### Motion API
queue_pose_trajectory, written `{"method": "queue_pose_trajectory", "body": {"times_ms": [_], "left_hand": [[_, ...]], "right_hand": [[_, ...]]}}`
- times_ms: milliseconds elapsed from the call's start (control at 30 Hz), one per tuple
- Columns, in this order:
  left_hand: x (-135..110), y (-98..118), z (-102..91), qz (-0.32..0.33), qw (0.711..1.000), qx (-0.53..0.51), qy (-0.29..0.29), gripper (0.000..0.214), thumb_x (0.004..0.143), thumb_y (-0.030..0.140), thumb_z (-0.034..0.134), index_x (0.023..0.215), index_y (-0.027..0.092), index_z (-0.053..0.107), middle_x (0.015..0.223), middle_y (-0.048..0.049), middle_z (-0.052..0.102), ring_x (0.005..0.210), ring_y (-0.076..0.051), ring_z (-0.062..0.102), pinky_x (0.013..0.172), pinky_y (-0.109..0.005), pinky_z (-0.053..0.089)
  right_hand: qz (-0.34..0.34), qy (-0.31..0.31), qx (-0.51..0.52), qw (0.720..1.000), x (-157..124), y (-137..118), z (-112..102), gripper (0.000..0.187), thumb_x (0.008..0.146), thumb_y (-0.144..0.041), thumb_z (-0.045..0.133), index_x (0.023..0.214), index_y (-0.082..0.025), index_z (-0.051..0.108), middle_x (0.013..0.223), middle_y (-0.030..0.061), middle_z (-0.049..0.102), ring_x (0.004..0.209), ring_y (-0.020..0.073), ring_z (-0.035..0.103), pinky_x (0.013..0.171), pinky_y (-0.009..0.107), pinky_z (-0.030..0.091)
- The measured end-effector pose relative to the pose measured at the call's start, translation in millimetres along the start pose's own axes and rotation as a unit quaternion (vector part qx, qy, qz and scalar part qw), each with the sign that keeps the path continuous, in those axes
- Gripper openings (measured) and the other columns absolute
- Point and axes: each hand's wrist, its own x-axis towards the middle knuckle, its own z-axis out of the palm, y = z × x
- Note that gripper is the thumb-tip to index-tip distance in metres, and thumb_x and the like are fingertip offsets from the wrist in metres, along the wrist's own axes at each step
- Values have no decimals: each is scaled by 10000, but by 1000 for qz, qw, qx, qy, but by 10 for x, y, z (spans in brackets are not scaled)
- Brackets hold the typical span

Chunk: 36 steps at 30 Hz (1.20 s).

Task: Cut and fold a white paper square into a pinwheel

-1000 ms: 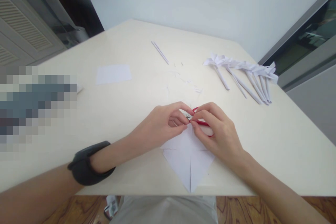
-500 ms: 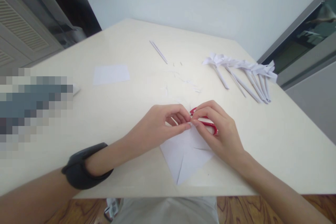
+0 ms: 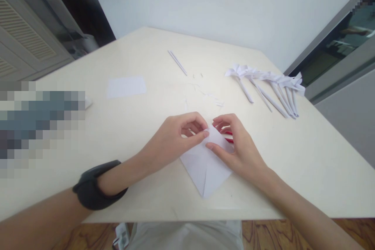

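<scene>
Head camera, my only feed: I have the left hand (image 3: pixel 172 138) pinching the top of a white paper sheet (image 3: pixel 206 164), thumb and fingertips closed on its far corner. The right hand (image 3: pixel 245 148) has its fingers curved and well apart from the thumb; the thumb lies on the face of the sheet, while the other fingertips are by its upper right edge. I cannot tell whether those fingertips grip the paper.

The sheet sits between both hands near the front of the desk (image 3: pixel 304 172), turned like a diamond with one corner pointing at the wearer. A line runs up from that corner; crease or slit, I cannot say. Red-handled scissors (image 3: pixel 229 140) lie just behind the sheet, partly hidden by the right hand.

Farther off, I see small paper scraps (image 3: pixel 219 104), two thin rolled paper sticks (image 3: pixel 177 63) side by side and, to the left, a blank white rectangle of paper (image 3: pixel 127 87). On the far right is a row of folded paper heads (image 3: pixel 265 75) on rolled stems (image 3: pixel 274 101). A black wristband (image 3: pixel 99 185) circles the left wrist.
</scene>
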Motion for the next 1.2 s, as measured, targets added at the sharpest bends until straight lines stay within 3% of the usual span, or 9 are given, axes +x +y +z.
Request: {"method": "queue_pose_trajectory", "body": {"times_ms": [133, 267, 367, 533, 700, 933, 1200], "left_hand": [[-1, -12, -41, -25, 999, -20, 34, 147, 850, 339, 524, 839, 194, 543, 828, -8, 636, 775, -154, 614, 686, -259, 482], [1, -38, -66, -57, 996, -58, 46, 175, 846, 388, 531, 857, 214, 516, 744, 10, 627, 682, -139, 594, 560, -226, 427], [8, -59, -59, -62, 994, -82, 43, 171, 829, 373, 558, 869, 218, 498, 755, 10, 616, 667, -134, 585, 553, -225, 421], [25, -78, -27, -50, 993, -103, 26, 223, 798, 288, 594, 982, 232, 481, 998, -23, 611, 772, -140, 593, 614, -239, 460], [40, -61, -15, 1, 999, -33, -13, 117, 790, 265, 565, 890, 206, 579, 899, -18, 625, 856, -176, 587, 700, -271, 459], [23, -38, -19, -36, 997, -56, -27, 123, 801, 212, 507, 907, 211, 570, 871, 2, 625, 680, -121, 561, 555, -208, 427], [27, -35, 5, -17, 999, -12, -40, 176, 762, 202, 534, 931, 207, 580, 862, -10, 613, 783, -181, 586, 656, -276, 476]], "right_hand": [[22, 5, -31, 999, 9, 15, -3, 496, 771, -305, 639, 1200, -228, 402, 1159, 65, 520, 971, 198, 526, 756, 333, 471], [45, -25, -60, 997, 25, 20, -41, 252, 820, -259, 567, 1060, -218, 502, 994, 36, 607, 825, 185, 559, 625, 292, 436], [45, -32, -49, 997, 27, 16, -66, 104, 849, -204, 513, 944, -212, 554, 888, 16, 627, 762, 167, 560, 587, 267, 410], [30, -20, -44, 998, 21, 7, -72, 135, 842, -149, 514, 934, -221, 582, 885, -8, 642, 741, 146, 553, 548, 242, 368], [9, -14, -46, 999, 20, 10, -60, 162, 829, -139, 526, 944, -233, 592, 899, -14, 658, 713, 144, 556, 542, 242, 362], [15, -5, -48, 999, 21, 3, -72, 150, 835, -157, 531, 954, -224, 591, 850, -16, 648, 684, 133, 543, 521, 234, 353], [30, -11, -36, 999, 30, -1, -76, 111, 838, -148, 511, 900, -212, 577, 794, -10, 629, 669, 137, 549, 503, 232, 350]]}}
